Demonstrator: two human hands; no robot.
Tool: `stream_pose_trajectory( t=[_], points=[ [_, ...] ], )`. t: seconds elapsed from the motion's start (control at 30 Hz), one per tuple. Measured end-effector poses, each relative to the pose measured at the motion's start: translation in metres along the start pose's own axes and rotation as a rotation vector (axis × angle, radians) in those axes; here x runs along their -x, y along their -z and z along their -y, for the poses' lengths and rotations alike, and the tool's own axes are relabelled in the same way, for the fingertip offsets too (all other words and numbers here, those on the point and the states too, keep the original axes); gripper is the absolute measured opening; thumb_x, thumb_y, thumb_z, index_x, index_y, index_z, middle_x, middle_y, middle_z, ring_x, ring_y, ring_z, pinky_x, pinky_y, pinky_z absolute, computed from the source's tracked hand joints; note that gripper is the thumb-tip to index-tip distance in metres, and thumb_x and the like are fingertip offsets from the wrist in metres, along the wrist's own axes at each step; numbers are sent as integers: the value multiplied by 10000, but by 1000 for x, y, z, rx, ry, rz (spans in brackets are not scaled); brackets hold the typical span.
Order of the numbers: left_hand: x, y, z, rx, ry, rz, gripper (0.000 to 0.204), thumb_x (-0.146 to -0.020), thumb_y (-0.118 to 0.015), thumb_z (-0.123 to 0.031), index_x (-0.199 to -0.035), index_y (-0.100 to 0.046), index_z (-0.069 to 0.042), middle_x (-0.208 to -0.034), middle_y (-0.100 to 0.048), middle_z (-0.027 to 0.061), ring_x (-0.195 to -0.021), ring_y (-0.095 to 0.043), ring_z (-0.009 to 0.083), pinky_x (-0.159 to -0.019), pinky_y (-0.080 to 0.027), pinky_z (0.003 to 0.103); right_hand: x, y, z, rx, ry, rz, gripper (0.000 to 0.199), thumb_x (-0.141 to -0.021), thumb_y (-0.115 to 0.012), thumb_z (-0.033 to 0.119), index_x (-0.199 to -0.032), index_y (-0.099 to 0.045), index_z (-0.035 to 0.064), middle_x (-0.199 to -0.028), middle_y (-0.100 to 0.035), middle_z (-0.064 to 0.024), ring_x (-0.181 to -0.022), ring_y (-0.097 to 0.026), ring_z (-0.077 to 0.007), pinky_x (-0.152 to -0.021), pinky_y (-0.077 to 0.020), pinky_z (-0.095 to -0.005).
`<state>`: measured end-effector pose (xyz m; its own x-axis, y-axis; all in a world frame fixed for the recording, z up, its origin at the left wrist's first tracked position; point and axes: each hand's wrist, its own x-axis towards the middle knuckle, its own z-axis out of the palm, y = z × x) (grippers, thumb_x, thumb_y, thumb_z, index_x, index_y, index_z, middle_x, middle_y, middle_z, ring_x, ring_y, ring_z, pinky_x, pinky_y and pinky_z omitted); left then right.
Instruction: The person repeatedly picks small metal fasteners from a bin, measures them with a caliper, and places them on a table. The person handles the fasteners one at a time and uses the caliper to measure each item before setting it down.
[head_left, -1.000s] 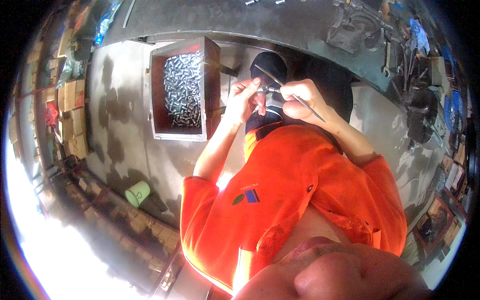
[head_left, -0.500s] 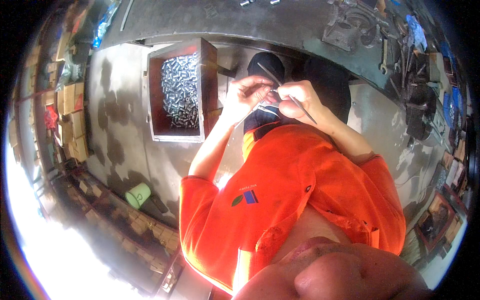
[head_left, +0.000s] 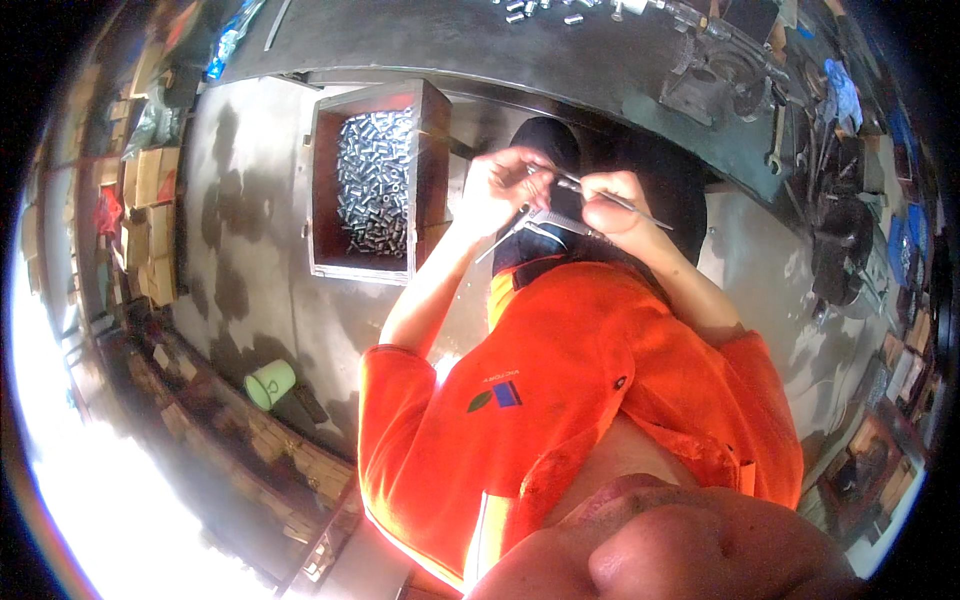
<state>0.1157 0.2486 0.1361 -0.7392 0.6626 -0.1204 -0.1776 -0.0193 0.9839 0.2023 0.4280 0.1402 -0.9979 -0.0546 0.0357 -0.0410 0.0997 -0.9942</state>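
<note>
Above my lap, my right hand [head_left: 620,205] is closed around a thin dark metal rod [head_left: 648,217]. The rod slants down to the right past my wrist, and its other end points at my left fingers. My left hand [head_left: 508,190] is pinched on a small shiny metal piece [head_left: 567,183] at that end; its exact shape is hidden by the fingers. Below the hands, across my lap, lies a grey metal tool with slim pointed jaws, like a caliper [head_left: 560,221]. To the left of my left hand stands an open box [head_left: 430,170] with many small silvery metal sleeves [head_left: 375,185].
A dark workbench [head_left: 400,45] runs along the far side, with several loose sleeves [head_left: 515,14], a vise-like fixture [head_left: 705,80] and a wrench [head_left: 778,150]. A pale green bucket [head_left: 270,384] lies on the floor at left. Shelves with cardboard boxes [head_left: 155,225] stand beyond it.
The rod has swung from steep to flatter, and my right hand has shifted slightly right. More of the caliper-like tool shows. The view has tilted a little, revealing more sleeves on the bench.
</note>
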Motion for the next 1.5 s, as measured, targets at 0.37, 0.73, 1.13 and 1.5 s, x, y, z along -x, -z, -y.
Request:
stream_pose_trajectory(
  t=[0.37, 0.73, 1.13, 1.5],
  points=[
    [-8, 27, 18, -963, -462, -349, 171, -616, -689, -24, -778, -637, -32, -654, -555, 65, -484, -529, 140, -466, -414, 242, 18, 2, 42, 52, 169, 114, 230, -613, -510, 74, -525, -300, 47, -494, -255, -44, -438, -263, -106, -417, -226, -286],
    [-16, 5, 7, -1063, -632, -137, 243, -566, -722, -117, -796, -645, -104, -646, -545, 57, -533, -565, 236, -483, -449, 325, -21, -18, 3, 287, 231, 20, 188, -657, -573, 102, -546, -434, 43, -478, -408, -128, -405, -425, -241, -426, -344, -332],
    [-185, 59, -38, -1110, -621, -379, 256, -707, -684, -195, -935, -661, -81, -796, -670, 93, -654, -646, 165, -595, -505, 296, 0, 35, 31, 191, 161, -116, 267, -634, -523, 144, -537, -297, 39, -537, -216, -15, -493, -245, -84, -438, -212, -284],
    [-83, 10, -60, -331, -138, 91, 263, -879, -578, -256, -853, -627, 1, -606, -590, 45, -529, -557, 89, -501, -462, 218, -8, 16, 22, 371, 323, -167, 219, -586, -563, 33, -551, -347, 32, -506, -315, -100, -410, -331, -211, -409, -278, -336]
  ],
)
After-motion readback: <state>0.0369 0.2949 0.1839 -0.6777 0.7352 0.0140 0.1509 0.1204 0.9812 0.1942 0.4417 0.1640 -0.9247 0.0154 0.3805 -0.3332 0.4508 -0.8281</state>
